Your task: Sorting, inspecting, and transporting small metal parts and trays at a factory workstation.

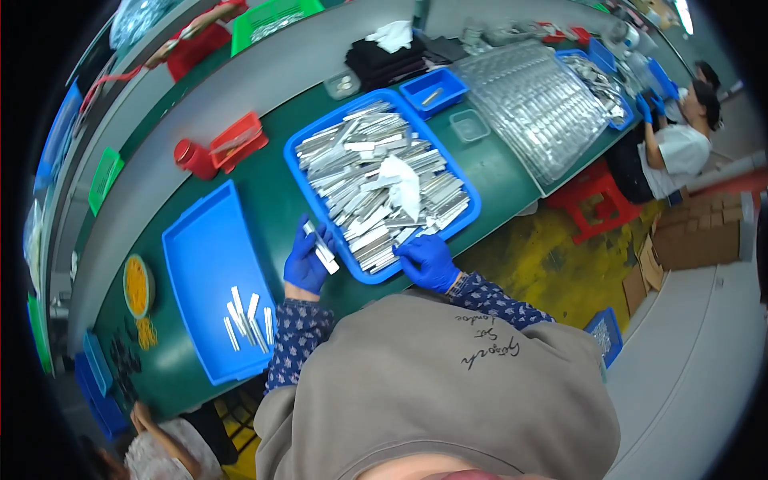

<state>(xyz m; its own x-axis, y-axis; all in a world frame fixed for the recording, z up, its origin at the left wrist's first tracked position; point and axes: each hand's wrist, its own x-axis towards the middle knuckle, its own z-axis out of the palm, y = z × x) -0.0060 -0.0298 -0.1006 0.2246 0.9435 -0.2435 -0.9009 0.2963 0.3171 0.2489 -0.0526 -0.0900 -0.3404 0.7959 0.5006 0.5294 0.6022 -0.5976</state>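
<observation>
In front of me stands a big blue tray (478, 210) heaped with silvery metal bars (364, 180), a crumpled white cloth (402, 188) lying on the heap. My left hand (306, 264), in a blue glove, is closed around a short metal bar (322, 250) beside the tray's near left edge. My right hand (430, 262), also gloved in blue, is at the tray's near rim with its fingers bent down at the bars. Its fingertips are partly hidden, so what they hold cannot be made out. To the left, a shallower blue tray (204, 264) holds several bars (254, 316) near its front.
Left of the shallow tray is a bowl of yellow rubber bands (138, 284). Behind are a red bin (238, 142) and a red container (194, 158). A small blue bin (434, 92), a clear tub (470, 126) and stacked clear plastic trays (532, 108) are rightward. Co-workers sit at both ends.
</observation>
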